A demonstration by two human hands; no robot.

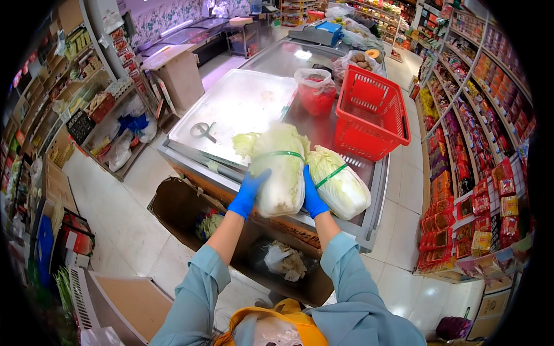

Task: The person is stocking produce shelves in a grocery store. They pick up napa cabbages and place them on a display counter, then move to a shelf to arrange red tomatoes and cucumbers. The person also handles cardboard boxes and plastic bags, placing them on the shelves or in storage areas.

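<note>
One large, oblong, pale green-and-white cabbage (281, 184) held from both sides

Near the front edge of a grey metal-framed counter (369, 233), the large cabbage stands between two blue-gloved hands, its leafy end pointing away from the person and its white base toward them. A narrow bright-green band (287, 153) wraps its upper part, and a loose leaf spreads out at its upper left. Whether its base rests on the counter or is lifted cannot be told.

The left hand (249, 191), in a thin blue glove, cups the cabbage's left side, fingers spread along it. The right hand (313, 198), gloved alike, lies along its right side, in the slim space before a second, tilted pale-green cabbage (349, 193); its fingers are partly hidden. That neighbour wears its own green band (332, 176).

Farther back on the counter, a white, shallow rectangular tray (254, 98) carries a grey ring-shaped object (201, 131) with a short stem. A red slatted plastic basket (369, 138) stands at the right, just beside a clear plastic bag with red contents (317, 98). Below the front edge, an open brown cardboard box (311, 288) contains a crumpled translucent plastic bag (285, 261) and, farther left, some pale leafy scraps (209, 225).
</note>
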